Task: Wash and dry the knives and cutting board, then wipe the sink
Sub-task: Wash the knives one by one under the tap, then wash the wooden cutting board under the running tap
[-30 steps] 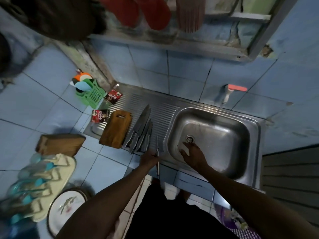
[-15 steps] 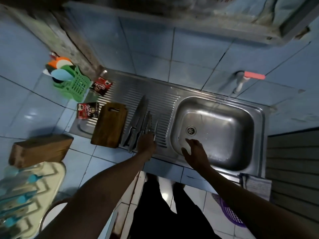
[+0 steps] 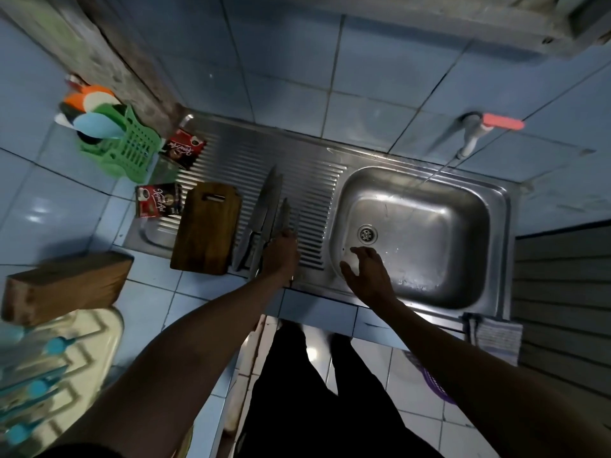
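A brown wooden cutting board [image 3: 206,229] lies on the ribbed steel drainboard [image 3: 314,180]. Right of it, several steel knives [image 3: 266,213] lie side by side, tips pointing to the wall. My left hand [image 3: 281,256] rests over their handles, fingers curled on the small knife [image 3: 296,223] at the right of the row. My right hand [image 3: 367,272] hovers with fingers spread over the near left corner of the sink basin [image 3: 439,259], holding nothing. A thin stream of water runs from the tap [image 3: 476,133] with a red handle.
A wooden knife block [image 3: 62,285] lies on the blue tiled counter at left, with a cream rack [image 3: 56,365] nearer me. A green basket [image 3: 124,150] and two sachets [image 3: 158,200] stand behind the board. A grey cloth [image 3: 494,335] hangs at the sink's front right edge.
My left hand carried the small knife from the counter's front edge up onto the drainboard beside the other knives. My right hand lifted and spread its fingers. The view tilted down.
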